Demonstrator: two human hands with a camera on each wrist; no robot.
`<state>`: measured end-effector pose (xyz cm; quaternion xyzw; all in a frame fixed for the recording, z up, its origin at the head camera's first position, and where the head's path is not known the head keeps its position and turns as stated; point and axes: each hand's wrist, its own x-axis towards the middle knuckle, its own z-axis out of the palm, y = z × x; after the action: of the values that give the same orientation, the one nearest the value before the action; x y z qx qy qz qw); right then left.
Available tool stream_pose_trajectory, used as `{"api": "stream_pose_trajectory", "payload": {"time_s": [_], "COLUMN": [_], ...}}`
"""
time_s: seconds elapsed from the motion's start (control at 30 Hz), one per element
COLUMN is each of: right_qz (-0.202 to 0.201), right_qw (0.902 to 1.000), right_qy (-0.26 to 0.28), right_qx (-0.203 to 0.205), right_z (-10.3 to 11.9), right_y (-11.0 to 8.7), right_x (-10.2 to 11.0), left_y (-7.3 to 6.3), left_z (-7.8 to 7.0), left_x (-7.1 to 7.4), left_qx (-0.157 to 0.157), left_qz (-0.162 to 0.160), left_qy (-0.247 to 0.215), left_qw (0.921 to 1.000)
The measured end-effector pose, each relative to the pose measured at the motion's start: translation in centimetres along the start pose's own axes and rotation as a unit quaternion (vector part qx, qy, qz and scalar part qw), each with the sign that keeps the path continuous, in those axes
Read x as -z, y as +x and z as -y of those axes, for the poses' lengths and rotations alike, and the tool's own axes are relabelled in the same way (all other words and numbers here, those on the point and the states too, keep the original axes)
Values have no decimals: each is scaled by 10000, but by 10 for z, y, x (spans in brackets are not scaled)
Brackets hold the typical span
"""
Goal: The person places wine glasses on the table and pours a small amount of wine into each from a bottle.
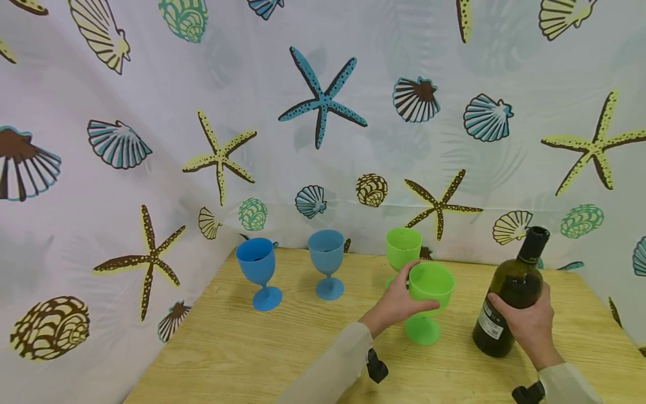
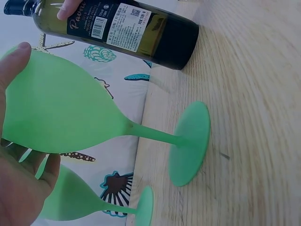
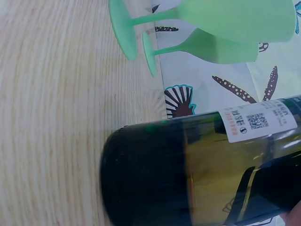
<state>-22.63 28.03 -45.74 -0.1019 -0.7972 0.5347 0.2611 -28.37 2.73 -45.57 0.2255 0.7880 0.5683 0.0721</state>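
My left hand (image 1: 398,306) holds a light green plastic goblet (image 1: 430,286) by its bowl, thumb on the near side and fingers round the far side. The goblet's foot (image 2: 190,143) is right at the tabletop in the left wrist view. To its right, my right hand (image 1: 530,322) grips a dark glass wine bottle (image 1: 512,283) round its body. The bottle leans slightly, neck to the right, and its mouth is uncapped. Dark liquid shows low in the bottle (image 3: 146,174) in the right wrist view. White labels face the goblet.
A second green goblet (image 1: 402,247) stands just behind the held one. Two blue goblets, one darker (image 1: 257,264) and one paler (image 1: 327,255), stand farther left on the wooden table (image 1: 242,353). A curtain (image 1: 242,73) printed with shells and starfish hangs behind the table.
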Motion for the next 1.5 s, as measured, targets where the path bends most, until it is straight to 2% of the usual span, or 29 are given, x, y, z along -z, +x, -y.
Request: {"api": "stream_pose_trajectory", "payload": {"time_s": [0.37, 0.6, 0.93, 1.2, 1.5], "right_qz": [-12, -38, -59, -98, 197], "right_qw": [10000, 10000, 10000, 9997, 9967], "right_qy": [59, 71, 14, -109, -423], "right_qx": [-49, -56, -12, 176, 665], "right_z": [0, 0, 0, 4, 9], "right_y": [0, 0, -1, -5, -10], "right_x": [0, 0, -1, -5, -6], "left_y": [-12, -20, -31, -39, -45], "left_z": [4, 5, 6, 7, 10], "left_x": [9, 15, 24, 29, 33], "left_qx": [-29, -237, -373, -479, -471], "left_qz": [62, 79, 92, 93, 82], "left_qy": [-115, -76, 48, 128, 91], "left_qw": [9999, 9997, 9992, 9987, 9988]}}
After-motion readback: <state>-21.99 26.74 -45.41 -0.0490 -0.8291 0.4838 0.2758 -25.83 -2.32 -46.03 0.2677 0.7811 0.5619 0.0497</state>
